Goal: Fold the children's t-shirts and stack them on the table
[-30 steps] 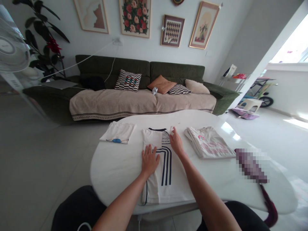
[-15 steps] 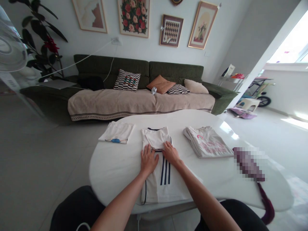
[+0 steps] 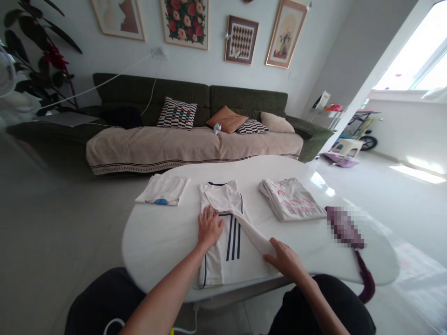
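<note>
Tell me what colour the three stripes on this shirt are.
Dark blue: the stripes on the white shirt show best in the head view.

On the white desk [image 3: 150,260], the left-hand grip [image 3: 210,228] is resting spread out on a striped white shirt [image 3: 233,242], and the right-hand grip [image 3: 285,258] is holding the shirt's right side, a slanting fold running up from it! A folded white garment [image 3: 167,187] is lying to the left; pale folded garments [image 3: 295,200] are sitting stacked to the right. Beyond those, a partly pixelated purple item [image 3: 345,227] is trailing over the edge. Behind, a green sofa [image 3: 247,98] is carrying cushions [image 3: 226,120].
</note>
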`<state>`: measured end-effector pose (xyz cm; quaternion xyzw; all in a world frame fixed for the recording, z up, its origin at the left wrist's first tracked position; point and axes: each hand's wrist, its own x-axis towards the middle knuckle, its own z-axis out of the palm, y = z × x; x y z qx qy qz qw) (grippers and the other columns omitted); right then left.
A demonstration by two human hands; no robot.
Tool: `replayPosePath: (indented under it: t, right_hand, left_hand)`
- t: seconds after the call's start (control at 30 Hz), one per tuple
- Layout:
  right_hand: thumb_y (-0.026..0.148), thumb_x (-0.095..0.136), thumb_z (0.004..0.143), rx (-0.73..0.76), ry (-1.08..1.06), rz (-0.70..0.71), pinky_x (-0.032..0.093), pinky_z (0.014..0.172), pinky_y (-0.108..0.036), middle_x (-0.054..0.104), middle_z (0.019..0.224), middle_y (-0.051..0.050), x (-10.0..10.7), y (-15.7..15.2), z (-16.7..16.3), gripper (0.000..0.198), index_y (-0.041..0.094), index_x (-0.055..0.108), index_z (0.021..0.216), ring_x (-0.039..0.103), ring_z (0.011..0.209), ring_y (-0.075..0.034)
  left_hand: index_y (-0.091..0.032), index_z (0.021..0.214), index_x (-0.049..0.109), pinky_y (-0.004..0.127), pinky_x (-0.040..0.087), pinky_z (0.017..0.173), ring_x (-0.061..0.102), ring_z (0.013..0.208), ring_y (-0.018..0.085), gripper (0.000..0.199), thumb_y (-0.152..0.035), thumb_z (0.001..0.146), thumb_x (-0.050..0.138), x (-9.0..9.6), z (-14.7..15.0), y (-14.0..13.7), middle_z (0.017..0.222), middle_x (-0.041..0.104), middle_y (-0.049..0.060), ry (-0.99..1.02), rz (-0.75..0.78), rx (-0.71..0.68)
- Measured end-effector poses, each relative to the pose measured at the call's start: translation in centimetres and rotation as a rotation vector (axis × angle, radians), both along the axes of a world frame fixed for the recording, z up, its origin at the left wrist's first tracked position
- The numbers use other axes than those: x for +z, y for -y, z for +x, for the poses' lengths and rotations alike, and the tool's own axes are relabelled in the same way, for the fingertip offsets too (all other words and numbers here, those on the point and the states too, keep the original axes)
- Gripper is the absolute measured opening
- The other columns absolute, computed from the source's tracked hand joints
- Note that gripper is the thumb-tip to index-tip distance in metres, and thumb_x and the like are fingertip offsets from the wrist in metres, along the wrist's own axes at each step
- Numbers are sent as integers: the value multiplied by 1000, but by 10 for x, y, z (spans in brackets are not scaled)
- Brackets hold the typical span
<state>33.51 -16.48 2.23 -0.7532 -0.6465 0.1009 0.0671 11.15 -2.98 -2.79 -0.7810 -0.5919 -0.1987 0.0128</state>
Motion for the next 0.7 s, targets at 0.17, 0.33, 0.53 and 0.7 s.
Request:
replayPosePath:
  t: [0.17,0.33,0.53,0.7]
  right_hand:
    - [11,39,76,-54,26,195,39,67,-26,59,94,-5,14,26,-44,28,19,50,100,56,82,-18]
    - [10,46,72,240,-79,124,42,66,-25,59,92,-5,8,45,-83,28,20,54,97,57,83,-19]
    - [31,35,88,237,-295,271,46,78,-28,58,104,-8,3,34,-70,31,20,50,112,58,90,-16]
    - [40,41,85,310,-117,226,30,100,-43,31,140,-12,-18,19,-68,56,14,32,134,22,130,-28]
  left_hand:
    - [-21,115,53,46,23,102,28,127,26,39,-39,84,39,2,0,0,138,35,10,-14,-20,-5]
    - [-20,113,54,46,23,102,27,127,26,38,-40,84,38,3,0,0,138,35,10,-18,-21,-7]
    - [-20,113,54,47,22,102,28,127,27,39,-40,84,38,2,0,0,137,36,11,-17,-16,-13]
    - [-20,112,55,46,23,102,28,127,27,38,-39,84,38,2,0,1,138,36,10,-23,-3,-14]
